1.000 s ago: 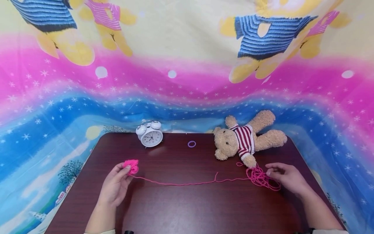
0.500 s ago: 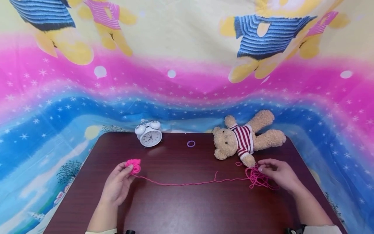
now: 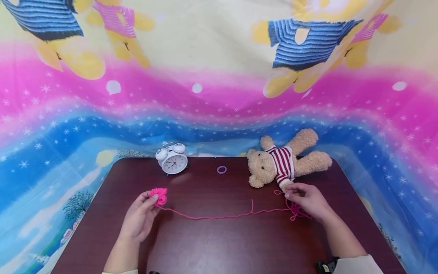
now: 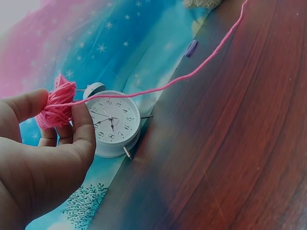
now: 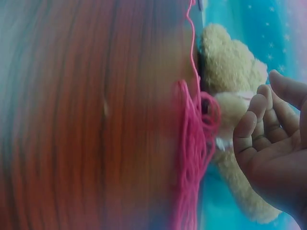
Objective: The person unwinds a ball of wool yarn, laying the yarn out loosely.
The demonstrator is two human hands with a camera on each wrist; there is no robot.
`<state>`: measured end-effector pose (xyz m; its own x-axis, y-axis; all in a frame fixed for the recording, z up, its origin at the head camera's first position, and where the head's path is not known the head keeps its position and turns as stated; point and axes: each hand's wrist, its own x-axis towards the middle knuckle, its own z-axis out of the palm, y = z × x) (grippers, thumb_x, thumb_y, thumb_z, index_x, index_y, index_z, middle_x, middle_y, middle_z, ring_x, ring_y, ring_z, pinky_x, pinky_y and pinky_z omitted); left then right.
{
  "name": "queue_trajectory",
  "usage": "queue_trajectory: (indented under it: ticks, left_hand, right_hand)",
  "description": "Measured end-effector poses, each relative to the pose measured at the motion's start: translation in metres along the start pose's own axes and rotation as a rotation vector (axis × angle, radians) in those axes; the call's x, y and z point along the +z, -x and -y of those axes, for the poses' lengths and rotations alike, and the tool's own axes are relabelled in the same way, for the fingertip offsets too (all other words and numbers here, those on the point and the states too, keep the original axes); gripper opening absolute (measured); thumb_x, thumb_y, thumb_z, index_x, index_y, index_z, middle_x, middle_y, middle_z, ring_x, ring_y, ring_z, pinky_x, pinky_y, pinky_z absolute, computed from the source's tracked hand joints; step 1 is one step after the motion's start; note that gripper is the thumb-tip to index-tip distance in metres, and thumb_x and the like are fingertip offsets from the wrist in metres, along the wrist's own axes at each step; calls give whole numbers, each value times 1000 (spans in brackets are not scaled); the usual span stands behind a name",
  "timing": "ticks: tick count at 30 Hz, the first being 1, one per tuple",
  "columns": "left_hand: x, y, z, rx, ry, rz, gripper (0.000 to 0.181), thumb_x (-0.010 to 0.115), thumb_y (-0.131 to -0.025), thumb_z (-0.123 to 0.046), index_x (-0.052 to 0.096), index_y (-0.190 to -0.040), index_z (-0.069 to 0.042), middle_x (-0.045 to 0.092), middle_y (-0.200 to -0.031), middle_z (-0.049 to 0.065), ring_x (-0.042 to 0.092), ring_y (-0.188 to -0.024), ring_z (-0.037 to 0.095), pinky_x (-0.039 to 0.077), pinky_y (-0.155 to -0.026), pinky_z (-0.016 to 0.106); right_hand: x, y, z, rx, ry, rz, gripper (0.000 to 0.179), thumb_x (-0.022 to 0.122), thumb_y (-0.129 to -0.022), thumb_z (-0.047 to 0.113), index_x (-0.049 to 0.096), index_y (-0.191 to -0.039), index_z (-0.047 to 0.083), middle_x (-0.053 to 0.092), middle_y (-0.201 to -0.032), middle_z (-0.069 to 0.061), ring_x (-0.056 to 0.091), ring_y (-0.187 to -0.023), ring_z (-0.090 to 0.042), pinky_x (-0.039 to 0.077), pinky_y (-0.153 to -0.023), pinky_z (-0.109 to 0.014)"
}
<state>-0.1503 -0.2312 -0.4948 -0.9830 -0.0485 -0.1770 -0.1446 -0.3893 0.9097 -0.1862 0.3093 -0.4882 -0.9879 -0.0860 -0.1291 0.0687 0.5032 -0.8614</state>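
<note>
A bright pink ball of wound yarn (image 3: 158, 196) is pinched between the thumb and fingers of the left hand (image 3: 142, 219), raised over the left part of the dark red-brown wood-grain worktop (image 3: 205, 251). From it a single pink strand (image 3: 212, 218) runs rightward, its long axis roughly parallel to the far edge, a short end branching off toward that edge, and reaches a loose pink yarn tangle (image 3: 297, 212) on the right part. The relation that seems to matter most is tangle to right hand (image 3: 309, 201): the tangle lies below it and toward its fingertip side, partly hidden, and this hand is much the nearer. Its fingers are loosely bent with no yarn visible in them; whether they touch any strand I cannot tell. Along the far edge, the tan plush teddy bear (image 3: 283, 161) in a red-and-white striped shirt lies just beyond the tangle, limiting room there; the purple ring (image 3: 221, 169) and white twin-bell alarm clock (image 3: 173, 163) stand farther left. The wider room for moving is on the strand's near side.
</note>
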Motion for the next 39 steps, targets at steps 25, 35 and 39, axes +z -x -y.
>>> queue_trajectory:
  ticks: [25,35,39]
  left_hand:
    - [17,-3,13,-1,-24,17,19,61,-105,-10,47,-117,-6,67,-108,0,68,-99,13,53,-94,31]
    - [28,-5,19,11,-4,35,20,61,-103,-7,47,-116,-6,66,-110,2,69,-98,14,54,-94,31]
    - [34,-6,20,14,3,39,20,62,-103,-7,47,-117,-6,69,-113,2,69,-100,14,55,-94,31]
  right_hand:
    - [58,-18,23,-105,-85,50,33,79,-92,14,71,-121,-2,74,-100,-8,70,-91,-19,58,-76,-26]
    - [84,-23,34,-138,-131,84,33,78,-93,13,71,-120,-4,74,-99,-8,70,-90,-18,57,-77,-26]
    - [94,-25,38,-149,-124,99,32,78,-93,13,72,-120,-2,73,-98,-6,69,-90,-19,57,-77,-26]
